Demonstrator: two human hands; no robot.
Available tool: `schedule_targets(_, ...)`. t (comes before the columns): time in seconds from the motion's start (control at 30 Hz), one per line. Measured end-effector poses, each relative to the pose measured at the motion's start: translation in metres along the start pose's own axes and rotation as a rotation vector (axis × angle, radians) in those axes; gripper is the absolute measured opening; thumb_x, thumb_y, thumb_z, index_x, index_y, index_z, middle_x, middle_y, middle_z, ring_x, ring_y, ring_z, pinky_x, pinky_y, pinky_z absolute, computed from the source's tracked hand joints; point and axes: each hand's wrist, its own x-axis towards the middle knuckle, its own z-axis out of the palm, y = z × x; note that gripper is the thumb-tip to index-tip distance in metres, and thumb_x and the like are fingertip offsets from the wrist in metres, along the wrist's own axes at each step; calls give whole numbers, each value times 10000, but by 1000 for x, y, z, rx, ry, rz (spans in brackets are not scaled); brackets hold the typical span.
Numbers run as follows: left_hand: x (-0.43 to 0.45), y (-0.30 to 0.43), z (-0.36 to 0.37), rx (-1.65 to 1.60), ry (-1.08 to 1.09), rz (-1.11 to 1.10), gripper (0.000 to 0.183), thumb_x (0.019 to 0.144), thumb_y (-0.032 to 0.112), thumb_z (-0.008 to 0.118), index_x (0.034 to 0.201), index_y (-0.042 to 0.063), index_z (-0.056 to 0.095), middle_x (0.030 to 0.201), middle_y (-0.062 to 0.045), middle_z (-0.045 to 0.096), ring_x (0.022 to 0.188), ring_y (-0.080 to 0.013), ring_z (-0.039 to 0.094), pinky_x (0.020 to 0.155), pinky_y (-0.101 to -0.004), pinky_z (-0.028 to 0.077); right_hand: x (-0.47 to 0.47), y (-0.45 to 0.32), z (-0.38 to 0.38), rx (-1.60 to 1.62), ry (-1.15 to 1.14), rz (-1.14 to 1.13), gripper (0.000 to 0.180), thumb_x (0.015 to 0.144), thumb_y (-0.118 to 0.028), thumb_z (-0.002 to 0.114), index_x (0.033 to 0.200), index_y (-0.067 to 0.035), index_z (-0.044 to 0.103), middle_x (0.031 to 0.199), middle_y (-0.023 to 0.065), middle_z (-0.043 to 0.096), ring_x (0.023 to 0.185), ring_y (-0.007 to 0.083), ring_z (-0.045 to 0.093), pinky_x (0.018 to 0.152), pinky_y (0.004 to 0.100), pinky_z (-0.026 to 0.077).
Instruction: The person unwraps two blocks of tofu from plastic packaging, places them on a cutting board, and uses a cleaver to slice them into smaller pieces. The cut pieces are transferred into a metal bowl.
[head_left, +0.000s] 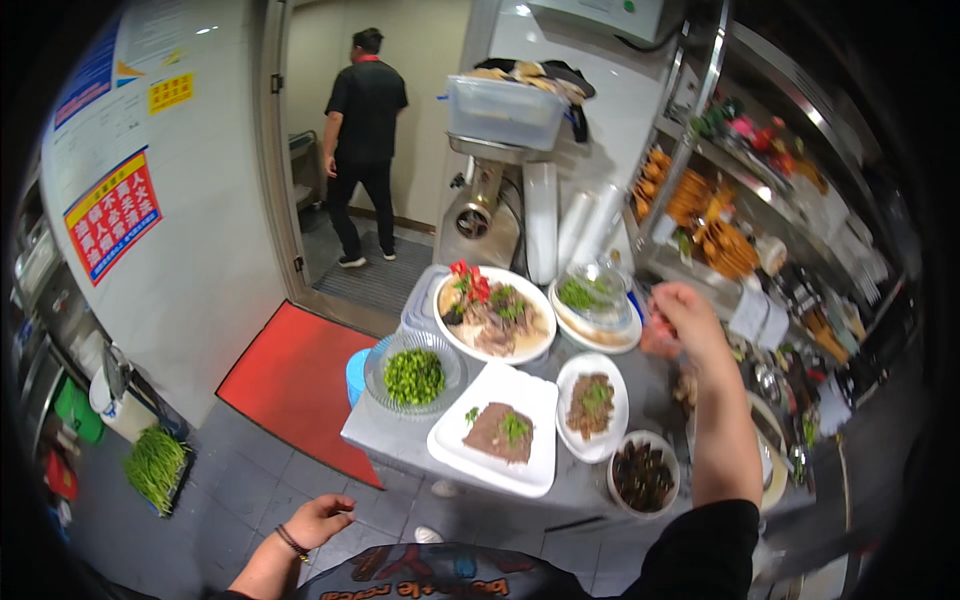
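My left hand (321, 520), with a beaded bracelet on its wrist, hangs over the floor left of the table, fingers loosely apart and holding nothing. My right hand (681, 309) reaches across the table's far right side, fingers curled. Just below it is a blurred reddish item (660, 336); whether the hand grips it is unclear. A white square plate with sliced meat (501, 433) sits at the near edge. Beside it are an oval dish of meat with herbs (591, 403) and a tub of dark pieces (643, 476). A glass bowl holds chopped greens (414, 376).
A large oval platter (541, 346) stands behind, near a meat grinder (476, 214) topped by a plastic bin (506, 112). A person (367, 112) walks in the doorway. Shelves (675, 259) line the right. A red mat (300, 382) and a tray of greens (156, 466) lie left.
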Motion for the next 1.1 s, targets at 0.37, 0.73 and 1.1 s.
schedule_targets(0.37,-25,-77,73,943,-207,151,463,779,355,673,1125,52,622,1066,-211,635,1052,-362,572,915,-417,463,-299,145,28,-199,-146,498,196,856,-204,661,967,-45,637,837,9,627,727,122,612,637,268,504)
schedule_targets(0.73,-15,-57,256,1082,-342,184,435,798,353,656,1114,56,624,1094,-208,619,1033,-367,577,898,-421,469,-416,-64,-116,-632,223,-1075,228,729,-249,711,817,-49,648,743,46,632,710,227,608,690,373,514)
schedule_targets(1.1,14,-29,522,1199,-634,320,523,808,438,634,1227,138,549,1179,-200,570,1107,-364,549,975,-452,425,-428,-10,-282,-663,251,-1205,225,781,-255,605,805,-32,629,743,75,615,732,242,592,700,409,503)
